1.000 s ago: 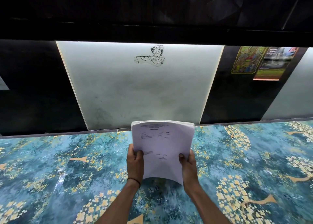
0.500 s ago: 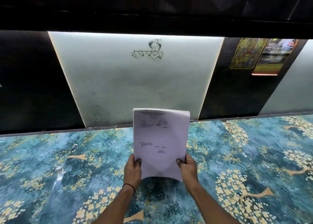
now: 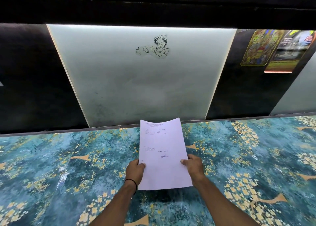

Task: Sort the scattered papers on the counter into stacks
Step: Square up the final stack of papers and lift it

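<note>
A stack of white printed papers (image 3: 162, 150) is held up above the glossy blue floral counter (image 3: 68, 166), tilted with its top edge away from me. My left hand (image 3: 135, 172) grips its lower left edge with the thumb on top. On the lower right edge, my right hand (image 3: 194, 166) holds it the same way. The top sheet shows small printed lines and a signature. No other loose papers are in view.
Behind the counter stands a pale lit glass panel (image 3: 136, 82) with a small line-drawing sticker (image 3: 153, 46), flanked by dark panels. Two colourful posters (image 3: 277, 49) hang at the upper right. A dark overhang runs along the top.
The stack, earlier stood upright on its bottom edge, has tipped back flatter and lower. Both hands have kept their grip on its sides.
</note>
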